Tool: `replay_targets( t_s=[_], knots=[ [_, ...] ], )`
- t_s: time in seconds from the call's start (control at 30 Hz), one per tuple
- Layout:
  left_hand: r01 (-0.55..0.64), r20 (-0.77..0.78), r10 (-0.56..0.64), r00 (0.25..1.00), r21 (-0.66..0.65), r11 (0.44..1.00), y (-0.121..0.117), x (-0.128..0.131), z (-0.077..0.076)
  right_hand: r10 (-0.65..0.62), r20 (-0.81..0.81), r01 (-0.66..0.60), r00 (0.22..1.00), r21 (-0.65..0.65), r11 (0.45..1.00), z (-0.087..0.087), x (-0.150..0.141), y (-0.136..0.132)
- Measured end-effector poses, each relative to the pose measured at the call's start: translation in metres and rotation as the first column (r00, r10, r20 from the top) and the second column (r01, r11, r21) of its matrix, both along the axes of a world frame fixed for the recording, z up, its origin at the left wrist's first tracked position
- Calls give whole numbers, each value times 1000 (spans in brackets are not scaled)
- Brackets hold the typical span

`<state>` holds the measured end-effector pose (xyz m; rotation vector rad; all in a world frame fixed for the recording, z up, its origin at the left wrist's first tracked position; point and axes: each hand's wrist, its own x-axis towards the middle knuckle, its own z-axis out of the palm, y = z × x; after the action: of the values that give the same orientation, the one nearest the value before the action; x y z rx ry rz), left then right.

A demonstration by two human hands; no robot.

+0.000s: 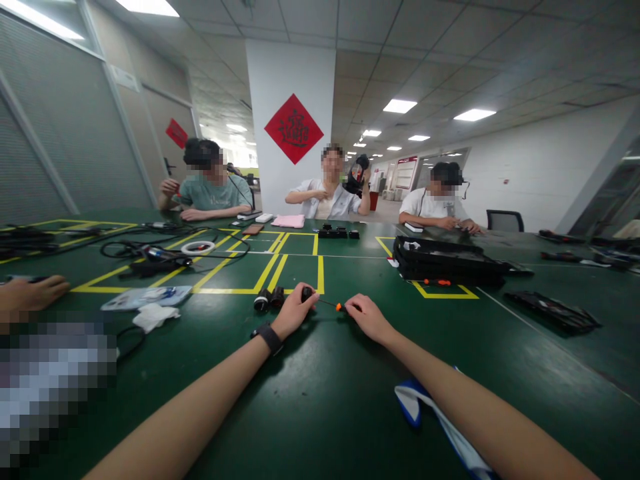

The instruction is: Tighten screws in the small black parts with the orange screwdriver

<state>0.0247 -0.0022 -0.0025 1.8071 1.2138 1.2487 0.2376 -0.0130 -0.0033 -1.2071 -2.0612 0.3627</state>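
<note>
My left hand [294, 309], with a dark band on its wrist, is closed around a small black part [307, 293], whose exact kind I cannot make out. Opposite it, my right hand [369, 317] grips a screwdriver [341, 307] with an orange and black handle. Its thin shaft points left at the part in my left hand; whether the tip touches is too small to tell. Just left of my left hand, two short dark cylinders [277, 297] stand side by side on the green table [310, 407], one with a whitish band.
A black open case [450, 260] and a black tray [550, 311] lie to the right. A blue-white strap [425, 400] is under my right forearm. Cables [165, 257], a plastic packet [145, 297] and tissue [155, 317] lie left. Several people sit around; one hand [35, 293] rests at left.
</note>
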Motion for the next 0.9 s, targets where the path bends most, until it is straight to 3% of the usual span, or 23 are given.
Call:
replay_targets(
  t_s=[0.37, 0.57, 0.9],
  knots=[
    [-13, 0, 13, 1000, -18, 1000, 1, 1, -1, 27, -136, -34, 990, -49, 998, -3, -1, -2],
    [-8, -11, 8, 1000, -7, 1000, 2, -1, -2, 8, -26, -7, 1000, 18, 1000, 0, 0, -2],
    [-1, 0, 1, 1000, -5, 1000, 0, -1, -1, 1, -24, -1, 1000, 31, 1000, -1, 0, -2]
  ],
)
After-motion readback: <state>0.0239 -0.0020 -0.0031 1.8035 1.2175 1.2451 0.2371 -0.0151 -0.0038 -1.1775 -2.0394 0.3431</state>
